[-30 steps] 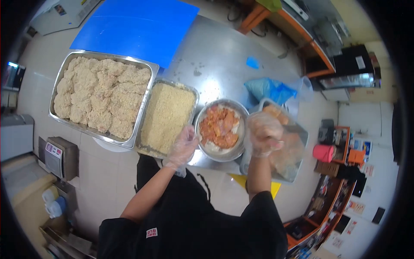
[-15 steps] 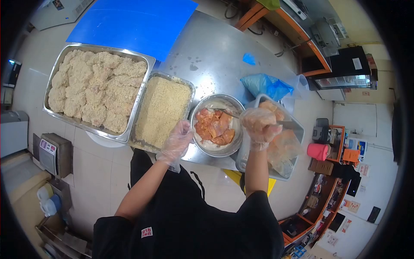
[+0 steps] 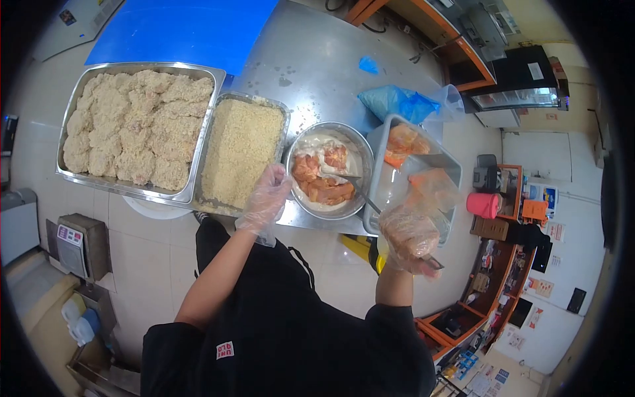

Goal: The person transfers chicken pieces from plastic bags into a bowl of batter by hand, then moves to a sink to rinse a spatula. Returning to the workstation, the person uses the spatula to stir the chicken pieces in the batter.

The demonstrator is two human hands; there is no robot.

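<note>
My right hand (image 3: 409, 231), in a clear plastic glove, is closed around the handle of a long metal utensil (image 3: 367, 200). The utensil's working end rests in a round metal bowl (image 3: 362, 207), among raw marinated meat pieces (image 3: 327, 190) and whitish batter (image 3: 311, 142). Whether it is a spoon or a spatula I cannot make out. My left hand (image 3: 263, 202), also gloved, is beside the bowl's left rim with its fingers curled together. Anything between those fingers is hidden. It overlaps the near right corner of a tray of pale crumbs (image 3: 241, 135).
A large metal tray (image 3: 119, 185) of coated pieces (image 3: 135, 126) stands at left, by a blue board (image 3: 178, 33). A grey plastic tub (image 3: 377, 142) with more meat (image 3: 405, 144) and a plastic bag (image 3: 433, 192) is at right. Behind it lies a blue bag (image 3: 397, 104).
My right hand has moved down and right from over the tub, drawing the handle that way. Inside the bowl the meat has shifted and more whitish batter shows. The view has shifted slightly.
</note>
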